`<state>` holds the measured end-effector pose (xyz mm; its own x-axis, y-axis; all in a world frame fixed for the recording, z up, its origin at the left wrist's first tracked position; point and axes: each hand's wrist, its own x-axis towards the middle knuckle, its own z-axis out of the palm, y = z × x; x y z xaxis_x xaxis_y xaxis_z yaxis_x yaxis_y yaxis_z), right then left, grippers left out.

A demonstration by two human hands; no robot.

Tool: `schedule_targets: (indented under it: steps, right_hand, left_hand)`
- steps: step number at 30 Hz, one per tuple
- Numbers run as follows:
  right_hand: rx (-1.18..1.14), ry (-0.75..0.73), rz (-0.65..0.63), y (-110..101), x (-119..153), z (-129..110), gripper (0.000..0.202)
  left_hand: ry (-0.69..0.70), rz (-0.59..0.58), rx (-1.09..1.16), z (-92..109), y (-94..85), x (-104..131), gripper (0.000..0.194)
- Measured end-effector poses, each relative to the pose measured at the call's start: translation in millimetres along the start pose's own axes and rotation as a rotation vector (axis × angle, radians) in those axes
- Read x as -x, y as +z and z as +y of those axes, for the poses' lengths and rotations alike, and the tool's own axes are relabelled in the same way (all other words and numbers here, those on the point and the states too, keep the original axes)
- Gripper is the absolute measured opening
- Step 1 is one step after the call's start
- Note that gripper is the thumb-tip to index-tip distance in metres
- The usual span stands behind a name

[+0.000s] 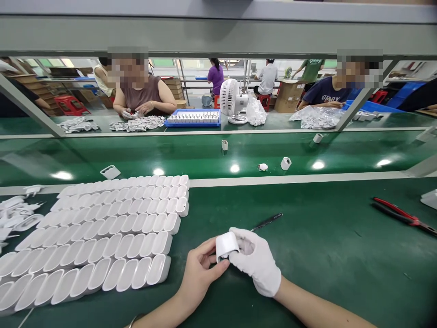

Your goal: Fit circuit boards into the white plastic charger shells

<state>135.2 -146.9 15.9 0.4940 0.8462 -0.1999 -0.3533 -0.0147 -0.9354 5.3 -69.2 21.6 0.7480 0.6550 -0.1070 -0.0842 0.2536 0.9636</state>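
Note:
A small white plastic casing [226, 243], its open end turned down toward me, is held between my two hands above the green bench. My bare left hand [200, 269] grips its left side, thumb at the lower edge. On the other side, my right hand [256, 257], in a white glove, pinches the casing with thumb and fingers. Something inside the opening is too shadowed to make out. Just behind the glove lies a thin black tool [268, 221], partly hidden. Rows of similar white casings [99, 241] stand packed together on the left.
Loose white parts [17, 214] are heaped at the far left. Red-and-black pliers [403, 214] lie at the right. Beyond the bench edge, a green belt [184, 155] carries several white pieces. Co-workers sit across it, near a fan [230, 98] and a blue tray [194, 124].

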Motion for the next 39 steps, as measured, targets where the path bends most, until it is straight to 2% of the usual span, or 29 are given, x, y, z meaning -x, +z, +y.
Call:
schedule_targets:
  steps: [4,7,10,12,14,15,17,19,21,25,27,29,31,34,36,39]
  right_hand:
    - [0.111,0.009,-0.009,1.5,1.2,-5.7,0.045]
    - [0.309,-0.007,-0.122,-10.0,-4.2,-17.1,0.037]
    - [0.845,-0.274,-0.123,-39.7,-19.9,-34.6,0.028]
    - [1.255,-0.437,-0.017,-63.4,-32.5,-45.1,0.021]
    - [1.486,-0.383,-0.009,-82.9,-42.6,-51.0,0.017]
    - [1.528,-0.321,-0.052,-89.8,-45.8,-52.0,0.016]
    - [1.529,-0.251,-0.138,-98.5,-48.5,-51.2,0.023]
    - [1.525,-0.288,-0.177,-103.4,-48.0,-49.6,0.023]
    - [1.548,-0.333,-0.162,-107.6,-47.4,-49.6,0.020]
    - [1.578,-0.308,-0.099,-108.8,-47.9,-53.2,0.019]
    - [1.497,-0.290,-0.070,-98.6,-44.1,-53.5,0.018]
    - [1.369,-0.358,-0.062,-81.0,-35.5,-51.8,0.020]
    - [1.314,-0.540,-0.092,-61.5,-24.3,-49.3,0.023]
    - [1.398,-0.802,-0.140,-41.8,-11.9,-46.5,0.029]
    - [1.440,-0.840,-0.144,-38.2,-9.2,-45.3,0.028]
    - [1.450,-0.808,-0.117,-41.0,-9.9,-43.4,0.025]
  left_hand:
    - [-0.122,0.006,0.054,-0.5,0.9,-4.2,0.043]
    - [-0.244,0.092,0.105,-0.7,2.1,-7.2,0.041]
    - [-0.311,0.154,0.151,1.1,1.5,-9.0,0.039]
    - [-0.333,0.161,0.161,2.6,0.3,-9.6,0.041]
    - [-0.336,0.170,0.152,3.6,-0.8,-10.0,0.040]
    - [-0.335,0.181,0.146,3.7,-1.2,-10.2,0.040]
    - [-0.335,0.214,0.139,2.9,-1.9,-10.8,0.040]
    - [-0.343,0.243,0.130,1.1,-2.7,-12.0,0.040]
    - [-0.358,0.266,0.127,-1.0,-3.7,-13.3,0.040]
    - [-0.370,0.261,0.104,-2.9,-4.1,-14.2,0.042]
    - [-0.342,0.249,0.060,-2.7,-3.1,-13.3,0.041]
    - [-0.301,0.241,0.012,-2.8,-2.3,-12.5,0.040]
    - [-0.262,0.245,-0.019,-4.0,-2.6,-12.5,0.043]
    - [-0.229,0.281,-0.049,-7.4,-5.4,-13.9,0.053]
    - [-0.227,0.294,-0.064,-9.1,-7.4,-14.7,0.054]
    - [-0.227,0.290,-0.064,-8.3,-8.0,-14.7,0.051]
